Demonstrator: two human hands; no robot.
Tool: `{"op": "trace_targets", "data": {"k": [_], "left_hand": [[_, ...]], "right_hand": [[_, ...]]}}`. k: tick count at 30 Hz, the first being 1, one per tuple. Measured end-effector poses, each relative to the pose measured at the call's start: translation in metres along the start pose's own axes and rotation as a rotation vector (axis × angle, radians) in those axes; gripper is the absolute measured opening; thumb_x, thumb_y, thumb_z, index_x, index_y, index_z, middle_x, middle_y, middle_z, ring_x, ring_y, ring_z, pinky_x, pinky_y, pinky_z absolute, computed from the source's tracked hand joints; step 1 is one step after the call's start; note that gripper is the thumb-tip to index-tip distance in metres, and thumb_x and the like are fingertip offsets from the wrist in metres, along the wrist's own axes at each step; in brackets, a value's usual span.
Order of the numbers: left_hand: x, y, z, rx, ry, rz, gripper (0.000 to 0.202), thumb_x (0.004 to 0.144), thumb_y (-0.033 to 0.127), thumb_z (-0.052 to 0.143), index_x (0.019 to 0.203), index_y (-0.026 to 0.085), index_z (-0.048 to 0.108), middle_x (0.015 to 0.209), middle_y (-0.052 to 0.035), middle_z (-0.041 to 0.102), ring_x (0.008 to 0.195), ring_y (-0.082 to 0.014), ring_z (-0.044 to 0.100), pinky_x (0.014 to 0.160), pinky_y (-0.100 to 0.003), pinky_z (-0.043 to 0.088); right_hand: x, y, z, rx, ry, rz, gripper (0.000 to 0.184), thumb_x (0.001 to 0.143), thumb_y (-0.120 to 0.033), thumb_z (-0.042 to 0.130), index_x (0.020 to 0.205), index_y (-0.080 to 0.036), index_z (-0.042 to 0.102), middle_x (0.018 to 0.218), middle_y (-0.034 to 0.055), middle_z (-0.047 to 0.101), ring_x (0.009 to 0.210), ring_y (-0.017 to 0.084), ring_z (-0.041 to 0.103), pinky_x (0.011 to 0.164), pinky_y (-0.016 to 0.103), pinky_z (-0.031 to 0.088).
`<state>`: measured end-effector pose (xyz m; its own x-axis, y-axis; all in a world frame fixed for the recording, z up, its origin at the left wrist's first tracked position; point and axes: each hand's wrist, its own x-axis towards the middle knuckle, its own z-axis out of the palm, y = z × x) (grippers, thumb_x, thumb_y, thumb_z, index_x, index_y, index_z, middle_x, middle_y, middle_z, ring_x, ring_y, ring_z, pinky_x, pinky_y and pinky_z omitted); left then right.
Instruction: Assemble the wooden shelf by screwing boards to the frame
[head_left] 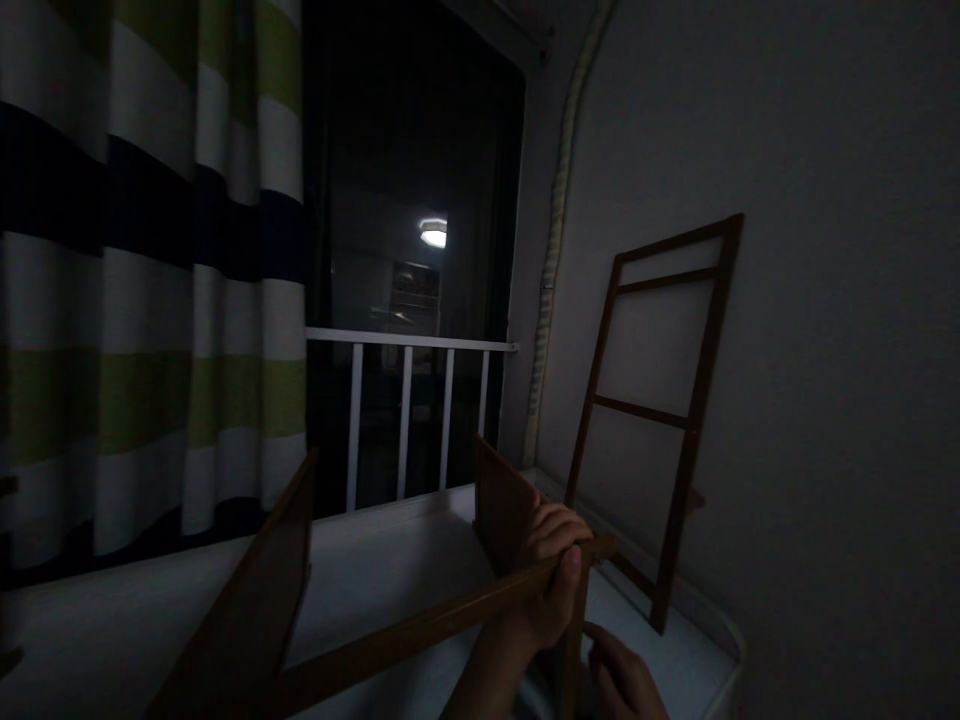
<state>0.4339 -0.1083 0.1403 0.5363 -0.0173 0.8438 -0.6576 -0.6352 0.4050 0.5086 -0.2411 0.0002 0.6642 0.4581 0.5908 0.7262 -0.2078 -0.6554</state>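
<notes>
My left hand [551, 570] is closed around the corner of a brown wooden frame [420, 625], thumb on the near side and fingers over the top. The frame's long bar runs down to the lower left, and a leg [574, 640] drops from the held corner. Below that corner, my right hand [622, 675] is beside the leg with its fingers bent. Whatever it pinches, if anything, is too dark to make out. Two brown panels stand up from the piece, one at left [255, 600] and one behind my left hand [502, 505].
A separate ladder-like wooden frame [697, 400] leans against the right wall, standing on a white surface [405, 570]. Behind are a dark window with a white railing [409, 420], a striped curtain [150, 300] and a wrapped pipe [555, 230]. The room is dim.
</notes>
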Motion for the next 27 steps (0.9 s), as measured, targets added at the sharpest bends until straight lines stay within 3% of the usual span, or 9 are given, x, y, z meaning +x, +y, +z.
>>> {"op": "trace_targets", "data": {"k": [4, 6, 8, 13, 27], "left_hand": [[0.000, -0.001, 0.001, -0.024, 0.012, 0.001, 0.040, 0.085, 0.036, 0.021, 0.079, 0.016, 0.054, 0.082, -0.0064, 0.055, 0.089, -0.0196, 0.046, 0.089, -0.038, 0.031], [0.001, -0.001, 0.002, -0.022, 0.012, 0.001, 0.039, 0.085, 0.036, 0.021, 0.079, 0.016, 0.053, 0.083, -0.0065, 0.054, 0.090, -0.0197, 0.046, 0.090, -0.039, 0.029], [0.001, -0.002, 0.002, -0.018, 0.016, 0.004, 0.038, 0.085, 0.036, 0.021, 0.078, 0.017, 0.052, 0.082, -0.0063, 0.054, 0.089, -0.0195, 0.046, 0.092, -0.040, 0.027], [0.004, -0.001, 0.002, 0.033, -0.016, 0.015, 0.039, 0.085, 0.036, 0.016, 0.075, 0.017, 0.049, 0.079, -0.0058, 0.052, 0.086, -0.0197, 0.045, 0.094, -0.042, 0.024], [0.005, 0.000, 0.003, 0.063, -0.012, 0.031, 0.035, 0.085, 0.035, 0.017, 0.071, 0.018, 0.045, 0.076, -0.0021, 0.050, 0.085, -0.0170, 0.045, 0.096, -0.039, 0.019]], "right_hand": [[0.012, -0.027, -0.031, -0.047, 0.415, -0.156, 0.019, 0.077, -0.028, 0.051, 0.091, -0.018, 0.059, 0.088, 0.0073, 0.064, 0.080, 0.017, 0.060, 0.066, 0.023, 0.048], [0.021, -0.051, -0.045, -0.076, 0.451, -0.270, 0.019, 0.076, -0.026, 0.054, 0.093, -0.019, 0.058, 0.081, 0.0064, 0.062, 0.069, 0.015, 0.060, 0.056, 0.021, 0.047], [0.032, -0.071, -0.053, -0.078, 0.406, -0.362, 0.017, 0.078, -0.023, 0.052, 0.093, -0.020, 0.058, 0.073, 0.0038, 0.059, 0.056, 0.011, 0.055, 0.048, 0.019, 0.044], [0.052, -0.091, -0.053, -0.037, 0.295, -0.495, 0.014, 0.079, -0.017, 0.051, 0.090, -0.021, 0.058, 0.079, 0.0043, 0.059, 0.071, 0.013, 0.057, 0.059, 0.023, 0.046], [0.052, -0.085, -0.046, 0.039, 0.256, -0.348, 0.006, 0.079, -0.024, 0.051, 0.081, -0.019, 0.053, 0.072, 0.0013, 0.055, 0.063, 0.012, 0.054, 0.056, 0.021, 0.044]]}}
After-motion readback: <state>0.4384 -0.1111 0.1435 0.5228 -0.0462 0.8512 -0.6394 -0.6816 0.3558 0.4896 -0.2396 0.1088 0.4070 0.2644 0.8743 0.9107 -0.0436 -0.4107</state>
